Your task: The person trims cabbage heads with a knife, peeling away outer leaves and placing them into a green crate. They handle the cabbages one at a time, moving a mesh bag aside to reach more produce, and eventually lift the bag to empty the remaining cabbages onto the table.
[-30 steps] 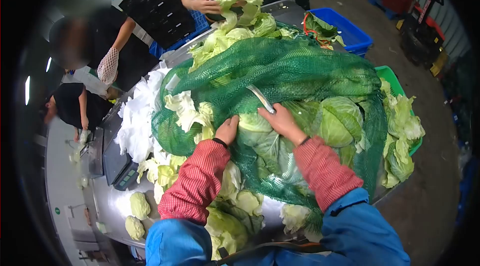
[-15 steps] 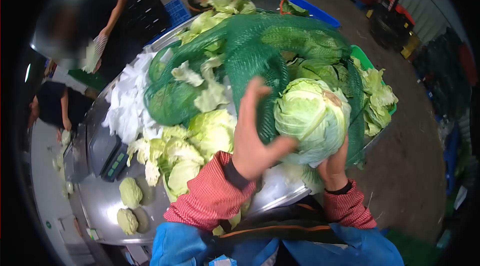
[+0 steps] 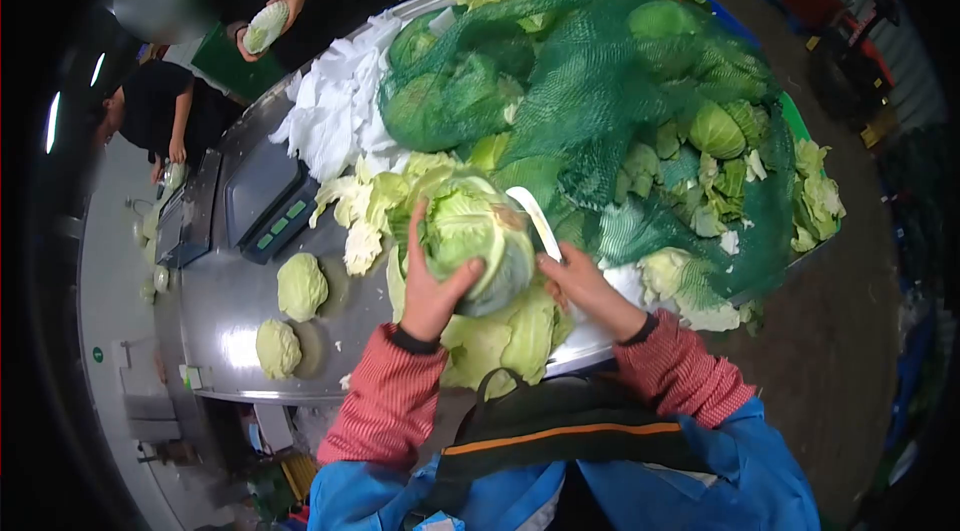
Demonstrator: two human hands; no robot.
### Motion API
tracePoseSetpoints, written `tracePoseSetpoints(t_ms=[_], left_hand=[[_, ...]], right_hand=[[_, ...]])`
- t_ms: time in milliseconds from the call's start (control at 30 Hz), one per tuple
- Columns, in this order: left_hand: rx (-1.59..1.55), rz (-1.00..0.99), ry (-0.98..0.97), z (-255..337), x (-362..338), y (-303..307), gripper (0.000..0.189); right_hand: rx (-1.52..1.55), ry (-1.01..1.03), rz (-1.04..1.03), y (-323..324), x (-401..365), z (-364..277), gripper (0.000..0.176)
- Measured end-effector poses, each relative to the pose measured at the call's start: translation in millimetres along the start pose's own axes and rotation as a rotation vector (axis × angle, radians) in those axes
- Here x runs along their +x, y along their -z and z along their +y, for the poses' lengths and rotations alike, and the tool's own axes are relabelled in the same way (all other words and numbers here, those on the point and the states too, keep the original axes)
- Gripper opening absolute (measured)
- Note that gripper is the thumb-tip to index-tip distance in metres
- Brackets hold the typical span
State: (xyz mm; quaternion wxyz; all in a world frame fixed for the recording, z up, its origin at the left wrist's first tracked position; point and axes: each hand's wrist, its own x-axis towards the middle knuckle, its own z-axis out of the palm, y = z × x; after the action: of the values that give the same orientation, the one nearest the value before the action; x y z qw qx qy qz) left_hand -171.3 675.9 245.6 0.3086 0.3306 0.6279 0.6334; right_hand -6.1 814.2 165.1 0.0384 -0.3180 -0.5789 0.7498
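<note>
My left hand (image 3: 437, 291) grips a pale green cabbage (image 3: 478, 229) from its near left side, fingers spread around it and thumb on top. In my right hand (image 3: 590, 289) is a knife (image 3: 535, 219) with a curved, whitish blade, held up against the cabbage's right side near its brownish stem end. Loose outer leaves (image 3: 510, 341) lie under and around the cabbage. Just beyond my hands, a green mesh sack (image 3: 590, 121) spreads over more cabbages and torn leaves.
Two trimmed cabbages (image 3: 302, 287) sit on the metal table (image 3: 225, 331) at left, near a scale (image 3: 265, 196). White wrapping sheets (image 3: 335, 111) are piled behind. A green crate (image 3: 793, 116) with leaves stands at right. Across the table, a co-worker's hand (image 3: 290, 6) holds a vegetable.
The cabbage has moved left, from beside the sack to over the loose leaves. My left hand has closed on it, and my right hand now holds a knife. The view has shifted.
</note>
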Motion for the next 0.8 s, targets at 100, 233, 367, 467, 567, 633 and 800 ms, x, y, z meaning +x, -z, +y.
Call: tracePoseSetpoints(t_ms=[100, 233, 367, 467, 567, 633, 800], left_hand=[[-0.069, 0.201, 0.134, -82.1, -4.1, 10.4, 0.090], [-0.162, 0.246, 0.229, -85.8, 6.3, 1.6, 0.087], [-0.068, 0.270, 0.219, -93.0, 15.6, 1.6, 0.085], [-0.060, 0.286, 0.259, -89.6, 21.5, -4.7, 0.084], [0.009, 0.269, 0.275, -92.6, 27.1, -9.1, 0.088], [0.208, 0.281, 0.226, -105.3, 29.0, -10.2, 0.091], [0.483, 0.324, 0.186, -104.1, 48.6, -28.8, 0.096]], right_hand=[[-0.068, 0.015, 0.027, -0.8, -0.8, 5.5, 0.033], [-0.631, 0.436, 0.184, 3.5, 3.7, 12.7, 0.026], [-0.994, 0.549, 0.216, -5.8, 0.1, -19.9, 0.019], [-1.189, 0.489, 0.139, -6.8, 7.7, -19.5, 0.014], [-1.250, 0.454, 0.188, -3.7, 17.4, -21.1, 0.012], [-1.208, 0.423, 0.099, 4.1, 33.8, -15.8, 0.013], [-1.297, 0.443, 0.188, 16.6, 54.8, -9.5, 0.012]])
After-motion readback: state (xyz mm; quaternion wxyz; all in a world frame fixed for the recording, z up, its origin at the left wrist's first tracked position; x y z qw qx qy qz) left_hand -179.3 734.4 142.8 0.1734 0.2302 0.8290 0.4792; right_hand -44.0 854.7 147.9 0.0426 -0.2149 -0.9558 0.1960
